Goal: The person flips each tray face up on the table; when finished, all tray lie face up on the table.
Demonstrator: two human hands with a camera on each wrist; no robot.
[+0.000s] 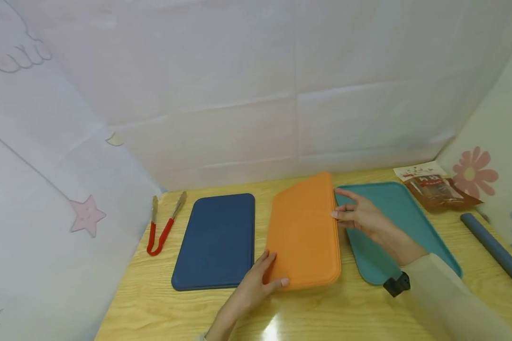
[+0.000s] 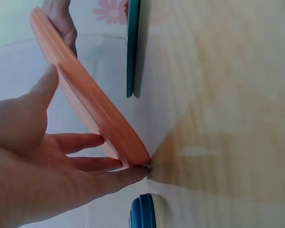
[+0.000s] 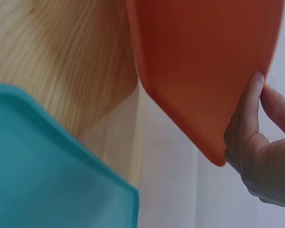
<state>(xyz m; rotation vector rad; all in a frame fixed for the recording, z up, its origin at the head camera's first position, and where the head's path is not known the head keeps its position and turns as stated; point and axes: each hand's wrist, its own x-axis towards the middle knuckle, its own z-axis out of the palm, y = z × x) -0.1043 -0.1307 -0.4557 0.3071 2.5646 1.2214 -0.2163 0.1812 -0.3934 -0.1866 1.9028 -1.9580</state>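
An orange tray stands tilted over the table, right long edge raised and left edge low. My right hand pinches the raised edge; in the right wrist view, the fingers bear on the hollow, rimmed side and the thumb is on the other. At the low near corner, my left hand touches the tray with spread, fairly straight fingers. The left wrist view shows its thumb against the tray and its fingertips by the lower edge. A blue tray lies left, a teal tray right.
Red-handled tongs lie spread at the table's far left. Behind the teal tray's right side sits a brown food packet. A dark grey-blue bar lies along the right edge. White cloth hangs behind the wooden table.
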